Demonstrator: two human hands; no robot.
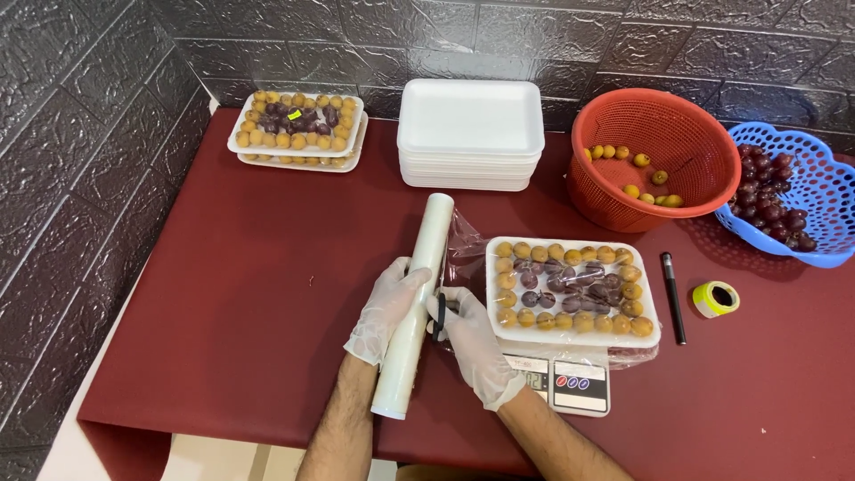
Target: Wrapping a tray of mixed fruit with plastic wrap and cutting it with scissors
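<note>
Nearest the camera, the gloved left hand is closed around a long white roll of clear plastic film. The roll's long axis runs from the near edge of the dark red surface away and slightly to the right. The gloved right hand lies just right of the roll, touching it. Its grip is closed on a small black tool held against the roll; what kind of tool cannot be told.

The loose sheet of film stretches rightward from the roll to a white foam tray of yellow and dark purple fruits. So the tray lies to the right of both hands, nearer the right one. The tray sits on a small digital kitchen scale, whose front panel shows below it.

Right of the tray lie a black pen, lengthwise near to far, and a yellow-green roll of tape or stickers.

Farther back on the left, two filled white foam trays are stacked; the top one carries a small yellow-green sticker. At centre is a stack of empty white foam trays. To its right is a round red plastic basket holding a few yellow fruits. At the far right is a blue plastic basket of dark purple fruits. A grey stone-patterned wall rises behind and to the left.
</note>
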